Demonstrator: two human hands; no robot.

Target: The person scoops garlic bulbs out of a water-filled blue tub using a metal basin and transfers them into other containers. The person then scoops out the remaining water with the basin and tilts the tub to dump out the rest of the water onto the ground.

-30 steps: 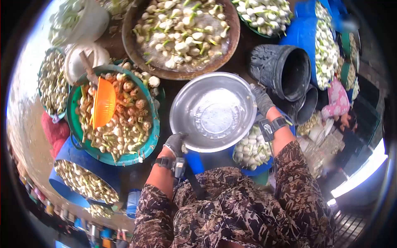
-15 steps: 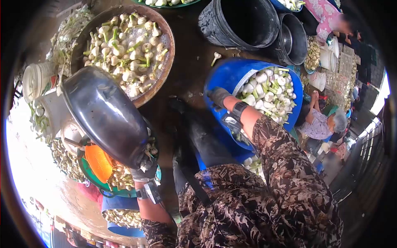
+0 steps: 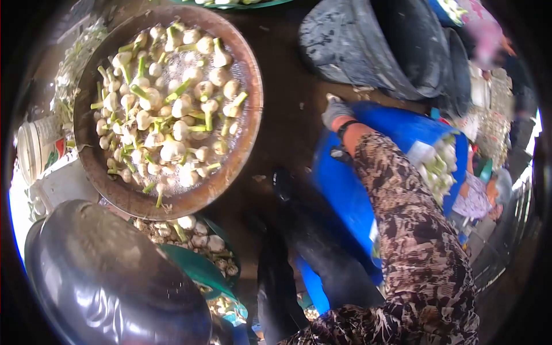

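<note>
My gloved right hand (image 3: 336,113) is low beside the blue tub, its fingers closed on a loose pale garlic bulb (image 3: 332,97) at the floor. The blue tub (image 3: 351,172) lies tilted under my right forearm, with white bulbs and green stems (image 3: 440,169) at its mouth. A large dark metal basin (image 3: 115,282) fills the lower left, its rounded underside facing me. My left hand is out of sight. At the upper left, a wide rusty-rimmed pan (image 3: 257,109) holds garlic bulbs in foamy water.
Black buckets (image 3: 339,43) stand at the upper right. Below the pan are more garlic bulbs (image 3: 213,244) and a green container (image 3: 198,267). White buckets (image 3: 37,149) are at the left. Another person in a patterned top (image 3: 471,198) is at the far right. My dark boots (image 3: 282,276) are in the middle.
My right hand has moved from the blue tub's rim to the loose bulb on the floor. The basin has shifted down and left in view, and my left hand has gone out of sight.
</note>
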